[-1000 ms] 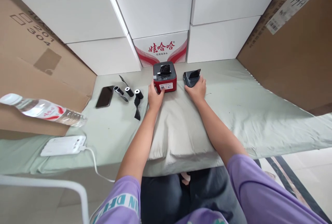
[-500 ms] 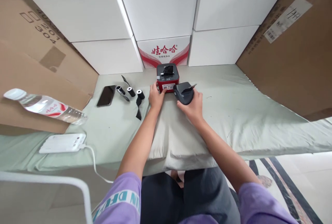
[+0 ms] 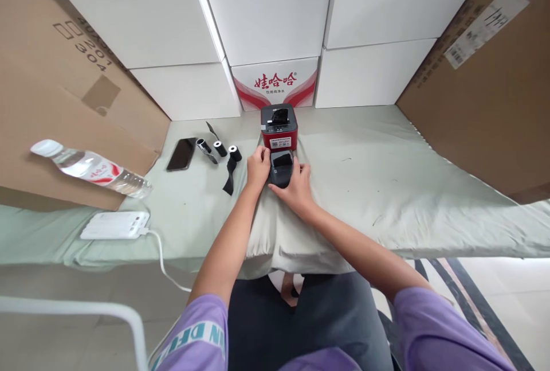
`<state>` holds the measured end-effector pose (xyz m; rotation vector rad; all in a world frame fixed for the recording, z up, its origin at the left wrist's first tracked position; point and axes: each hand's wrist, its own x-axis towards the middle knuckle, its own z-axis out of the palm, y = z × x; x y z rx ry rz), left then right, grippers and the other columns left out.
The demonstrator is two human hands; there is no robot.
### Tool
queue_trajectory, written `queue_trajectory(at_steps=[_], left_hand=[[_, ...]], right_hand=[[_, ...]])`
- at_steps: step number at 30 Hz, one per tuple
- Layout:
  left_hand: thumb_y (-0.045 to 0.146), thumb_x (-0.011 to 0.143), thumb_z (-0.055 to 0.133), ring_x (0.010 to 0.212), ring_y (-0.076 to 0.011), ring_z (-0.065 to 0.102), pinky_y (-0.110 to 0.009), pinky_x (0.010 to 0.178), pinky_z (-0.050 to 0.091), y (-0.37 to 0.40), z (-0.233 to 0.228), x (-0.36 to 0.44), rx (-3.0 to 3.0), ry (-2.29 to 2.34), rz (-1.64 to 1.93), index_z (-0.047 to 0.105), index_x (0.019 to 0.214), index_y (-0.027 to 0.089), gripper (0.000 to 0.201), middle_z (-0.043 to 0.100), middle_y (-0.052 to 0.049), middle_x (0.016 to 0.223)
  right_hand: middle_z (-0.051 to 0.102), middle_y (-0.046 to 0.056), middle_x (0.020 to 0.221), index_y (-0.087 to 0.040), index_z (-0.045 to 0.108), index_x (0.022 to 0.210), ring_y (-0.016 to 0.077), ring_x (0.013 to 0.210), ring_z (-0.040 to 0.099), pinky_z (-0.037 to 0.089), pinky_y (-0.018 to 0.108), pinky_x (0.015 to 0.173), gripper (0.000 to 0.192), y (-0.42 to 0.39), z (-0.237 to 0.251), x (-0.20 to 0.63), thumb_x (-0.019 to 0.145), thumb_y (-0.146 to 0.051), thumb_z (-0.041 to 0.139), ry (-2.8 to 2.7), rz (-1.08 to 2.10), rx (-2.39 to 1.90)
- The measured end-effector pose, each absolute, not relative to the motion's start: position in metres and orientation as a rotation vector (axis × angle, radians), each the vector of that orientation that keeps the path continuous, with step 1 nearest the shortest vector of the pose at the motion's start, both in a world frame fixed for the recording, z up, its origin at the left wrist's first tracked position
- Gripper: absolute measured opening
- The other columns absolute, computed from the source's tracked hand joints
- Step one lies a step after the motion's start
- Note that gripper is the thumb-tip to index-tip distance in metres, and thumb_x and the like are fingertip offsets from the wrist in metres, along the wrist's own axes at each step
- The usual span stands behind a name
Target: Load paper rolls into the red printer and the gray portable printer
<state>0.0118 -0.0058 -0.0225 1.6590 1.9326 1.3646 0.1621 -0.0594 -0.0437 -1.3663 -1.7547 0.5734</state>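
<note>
Black printer [image 3: 281, 176], likely light and stiff, suits side holds; right hand [image 3: 299, 192] grips it, left hand [image 3: 258, 168] curls alongside, grip unclear

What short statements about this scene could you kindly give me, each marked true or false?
1. The small black device is on the person's side of the red-and-black device. True.
2. The dark phone lies to the right of the right hand. False: the dark phone lies to the left of the left hand.
3. The right hand touches the small black device. True.
4. The white cable runs to the water bottle. False: the white cable runs to the white power bank.
</note>
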Motion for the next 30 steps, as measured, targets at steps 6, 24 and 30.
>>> queue_trajectory(at_steps=[6,24,30], left_hand=[[0.031,0.097,0.053,0.083,-0.0202,0.072,-0.030,0.080,0.055,-0.010,-0.028,0.006,1.516,1.897,1.366,0.069,0.090,0.021,0.020,0.077,-0.004,0.086],[0.002,0.083,0.047,0.124,-0.0249,0.072,-0.041,0.114,0.056,-0.075,-0.032,0.027,1.542,1.961,1.346,0.072,0.127,0.021,0.053,0.079,-0.008,0.122],[0.001,0.082,0.049,0.125,-0.0293,0.071,-0.044,0.112,0.056,-0.072,-0.029,0.017,1.538,1.972,1.207,0.077,0.114,0.018,0.046,0.079,-0.010,0.121]], right_hand=[[0.041,0.023,0.137,-0.020,0.017,0.165,0.0474,0.135,0.046,0.044,0.071,0.111,0.134,-0.053,-0.049,0.163,0.060,-0.052,0.093,-1.803,0.594,-1.304],[0.042,0.025,0.157,-0.022,-0.001,0.169,0.0448,0.144,0.045,0.041,0.066,0.116,0.155,0.007,-0.050,0.200,0.054,-0.077,0.088,-2.049,0.711,-0.798],[0.045,0.024,0.158,-0.021,0.007,0.169,0.0445,0.143,0.047,0.043,0.064,0.114,0.148,0.005,-0.041,0.201,0.057,-0.078,0.086,-1.985,0.754,-0.823]])
